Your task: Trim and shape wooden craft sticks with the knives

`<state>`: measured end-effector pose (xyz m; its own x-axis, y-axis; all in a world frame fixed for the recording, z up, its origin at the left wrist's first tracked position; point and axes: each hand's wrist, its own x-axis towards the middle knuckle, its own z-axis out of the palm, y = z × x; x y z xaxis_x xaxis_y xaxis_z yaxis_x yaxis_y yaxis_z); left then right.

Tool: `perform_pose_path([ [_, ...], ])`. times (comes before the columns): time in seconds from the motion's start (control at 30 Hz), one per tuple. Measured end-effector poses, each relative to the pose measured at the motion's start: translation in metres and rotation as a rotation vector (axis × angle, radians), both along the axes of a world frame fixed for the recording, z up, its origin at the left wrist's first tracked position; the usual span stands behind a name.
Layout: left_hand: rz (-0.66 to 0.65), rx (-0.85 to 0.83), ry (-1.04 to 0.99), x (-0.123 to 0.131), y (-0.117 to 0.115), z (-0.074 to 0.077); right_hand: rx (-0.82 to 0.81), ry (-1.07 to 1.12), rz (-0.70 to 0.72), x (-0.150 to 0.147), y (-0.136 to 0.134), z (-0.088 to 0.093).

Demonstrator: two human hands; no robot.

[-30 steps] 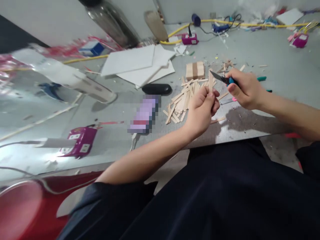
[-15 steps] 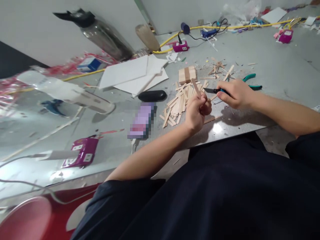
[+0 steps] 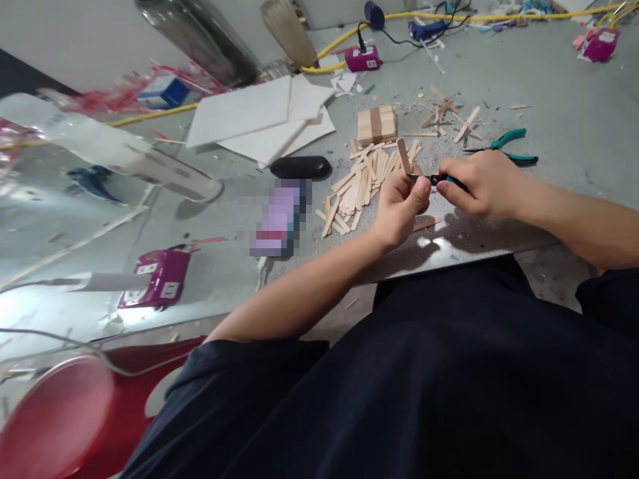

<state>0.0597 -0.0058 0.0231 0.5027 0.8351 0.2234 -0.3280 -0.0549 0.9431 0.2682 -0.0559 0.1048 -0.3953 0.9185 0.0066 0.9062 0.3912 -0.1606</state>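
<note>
Pinched upright in my left hand (image 3: 401, 205) is a wooden craft stick (image 3: 403, 154), its rounded end pointing up and away. My right hand (image 3: 483, 181) is closed around the blue-and-black handle of a utility knife (image 3: 452, 181). The knife's dark blade reaches left to the stick just above my left thumb; whether it cuts into the wood I cannot tell. Behind my left hand lies a loose pile of craft sticks (image 3: 360, 186). A banded bundle of craft sticks (image 3: 377, 125) sits beyond the pile. Past my right hand rest green-handled pliers (image 3: 514, 136).
A phone (image 3: 279, 216) and a black case (image 3: 301, 167) lie left of the pile, near white boards (image 3: 239, 116). Purple power sockets (image 3: 363, 58), a blue glue gun (image 3: 426, 30) and a yellow cable are at the back. Crossed sticks (image 3: 442, 108) lie beyond the bundle. A red stool (image 3: 60, 412) stands lower left.
My left hand has turned, with its thumb now forward and the craft stick more upright. The knife blade has come up against the stick. The whole view has shifted slightly.
</note>
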Motion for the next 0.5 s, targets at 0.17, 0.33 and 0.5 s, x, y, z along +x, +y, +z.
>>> perform_pose_path([
  [0.17, 0.032, 0.028, 0.027, 0.000, 0.011, -0.009, 0.014, -0.034, -0.013, 0.000, -0.002, 0.002],
  [0.33, 0.110, -0.024, 0.069, -0.002, 0.018, -0.015, 0.034, -0.059, -0.013, 0.002, -0.002, 0.004],
  [0.5, 0.101, 0.031, 0.073, -0.002, 0.023, -0.020, 0.021, -0.055, -0.020, 0.002, -0.003, 0.003],
])
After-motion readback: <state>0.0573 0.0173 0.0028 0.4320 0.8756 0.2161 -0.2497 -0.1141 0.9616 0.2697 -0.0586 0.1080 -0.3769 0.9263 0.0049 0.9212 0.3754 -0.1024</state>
